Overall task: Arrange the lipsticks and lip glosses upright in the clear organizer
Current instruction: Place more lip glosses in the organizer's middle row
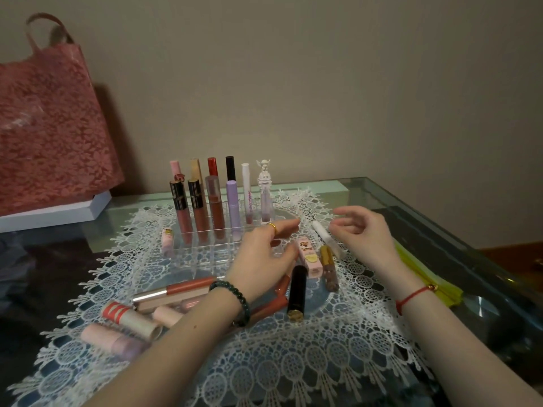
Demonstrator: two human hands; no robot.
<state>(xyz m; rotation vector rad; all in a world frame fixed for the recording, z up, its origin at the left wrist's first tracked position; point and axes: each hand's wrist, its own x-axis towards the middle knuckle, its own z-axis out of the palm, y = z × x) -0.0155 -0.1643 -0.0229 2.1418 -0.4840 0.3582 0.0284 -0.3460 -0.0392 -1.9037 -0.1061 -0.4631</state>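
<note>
On the glass worktop (390, 198) the clear organizer (205, 254) is part-filled. The left hand (261, 257) and right hand (364, 236) are held slack and empty. The pink lipstick (307, 257) should probably be grasped next.

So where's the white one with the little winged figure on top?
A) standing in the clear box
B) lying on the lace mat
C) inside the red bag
A: the white tube with the winged figure stands upright in the clear organizer, rightmost of the standing tubes.

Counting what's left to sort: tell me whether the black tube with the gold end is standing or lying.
Lying down. The black tube rests flat on the lace mat, outside the organizer.
</note>
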